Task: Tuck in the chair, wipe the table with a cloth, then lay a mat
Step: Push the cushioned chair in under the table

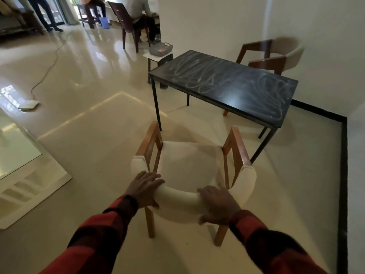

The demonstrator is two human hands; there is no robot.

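Head view looks down over both my hands on the padded cream backrest of the armchair [189, 171]. My left hand [145, 187] lies over the left part of the curved top, fingers spread and draped forward; my right hand [218, 204] is wrapped over the right part with the fingers curled down the back. Neither hand is fully clenched; both are pressing and hooking the backrest, nothing else in them.

The armchair stands on the pale floor, its wooden arms pointing toward the near long edge of the black table [223, 82], and it is apart from it, with its front only near the table's corner leg. The tabletop carries whitish smear marks, so wiping is not yet done. I see no cloth or mat that I can make out; a basket [160, 49] sits on a small stand beyond the far end.

I judge this to be the tucking step. To do it well I should push evenly with both hands so the armchair does not swing, and steer it a little to my right so the seat goes between the table legs instead of striking the near one. The arms may meet the table's edge, so I would ease in slowly and stop there.
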